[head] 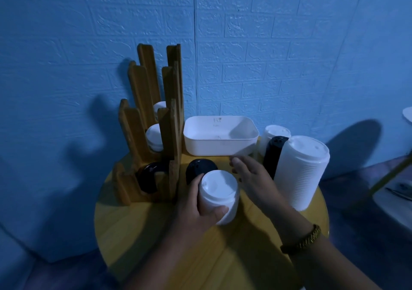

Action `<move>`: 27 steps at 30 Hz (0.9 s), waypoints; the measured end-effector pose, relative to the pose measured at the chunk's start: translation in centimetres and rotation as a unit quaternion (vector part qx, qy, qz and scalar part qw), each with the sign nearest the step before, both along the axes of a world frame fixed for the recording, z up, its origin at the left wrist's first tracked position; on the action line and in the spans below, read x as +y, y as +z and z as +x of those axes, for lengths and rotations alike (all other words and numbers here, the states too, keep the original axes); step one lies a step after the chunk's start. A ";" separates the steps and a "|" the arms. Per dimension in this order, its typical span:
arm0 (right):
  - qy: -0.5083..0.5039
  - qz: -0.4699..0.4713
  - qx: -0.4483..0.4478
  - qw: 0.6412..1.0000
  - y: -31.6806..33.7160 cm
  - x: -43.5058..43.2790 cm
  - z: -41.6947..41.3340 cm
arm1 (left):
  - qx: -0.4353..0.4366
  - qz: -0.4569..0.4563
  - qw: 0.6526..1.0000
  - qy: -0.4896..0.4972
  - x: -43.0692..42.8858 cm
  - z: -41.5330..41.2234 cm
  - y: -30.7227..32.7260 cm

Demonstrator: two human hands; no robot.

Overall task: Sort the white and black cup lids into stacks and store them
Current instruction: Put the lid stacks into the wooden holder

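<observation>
White lids (217,197), a short near-upright stack over the desk (138,234), sit clasped in the left grip (191,207), the rack (151,133) just left and beyond, while the right grip (252,178) hovers beside them, loose-fingered and empty.

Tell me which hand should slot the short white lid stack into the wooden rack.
Left, probably. The left hand grips the white lid stack, and the wooden rack stands to that side. The right hand is open and empty, nearer the tall white stack opposite.
</observation>
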State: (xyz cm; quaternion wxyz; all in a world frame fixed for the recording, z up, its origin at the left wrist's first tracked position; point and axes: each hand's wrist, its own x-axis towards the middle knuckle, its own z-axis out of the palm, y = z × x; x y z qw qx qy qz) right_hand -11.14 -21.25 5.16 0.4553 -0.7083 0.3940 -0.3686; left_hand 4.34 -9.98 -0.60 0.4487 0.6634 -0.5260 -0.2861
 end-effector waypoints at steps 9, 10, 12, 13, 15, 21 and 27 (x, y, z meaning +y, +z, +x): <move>0.046 0.108 0.052 0.992 -0.9 5.6 -2.3 | -0.006 0.022 1.000 0.000 2.3 -1.6 0.9; 0.044 0.110 0.056 0.991 -0.7 6.1 -2.5 | -0.014 0.031 0.999 0.000 2.6 -1.8 1.2; 0.040 0.112 0.066 0.991 -0.3 6.9 -2.8 | -0.022 0.047 0.999 -0.005 3.2 -2.2 1.7; 0.040 0.117 0.068 0.990 -0.2 7.3 -2.9 | -0.024 0.054 0.998 -0.010 3.6 -2.4 2.0; 0.046 0.134 0.059 0.988 -0.1 8.0 -3.1 | -0.025 0.064 0.997 -0.018 4.3 -2.7 2.4; 0.026 0.172 0.005 0.985 -0.6 9.6 -3.3 | -0.004 0.072 0.997 -0.035 5.9 -4.0 3.2; 0.012 0.171 -0.031 0.985 -0.9 10.1 -3.1 | 0.063 0.049 0.996 -0.044 6.1 -4.5 2.9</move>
